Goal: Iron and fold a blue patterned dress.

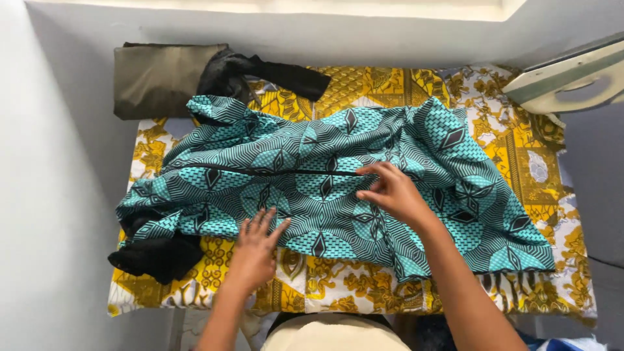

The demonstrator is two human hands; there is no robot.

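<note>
Fingers (260, 224) of the left hand (255, 253): spread and laid flat, gripping nothing, tips on the near edge of the teal patterned garment (325, 188). Right hand (393, 192): fingers bent and drawn together, pinching a fold of the same garment beside its dark centre seam (273, 171). Garment: teal and black geometric print with black lining, spread crumpled across the middle of the padded board, reaching from its left side to its right near corner. Board cover (520, 162): yellow and white floral cloth, showing around the garment on all sides. Black fabric (156, 257): bunched at the garment's left near end, on the cover. Dark sheer cloth (260, 75): at the far edge, touching the garment's top. Olive folded cloth (162, 78): far left corner. Iron (572, 78): white and pale green, resting at the far right, apart from both hands.
</note>
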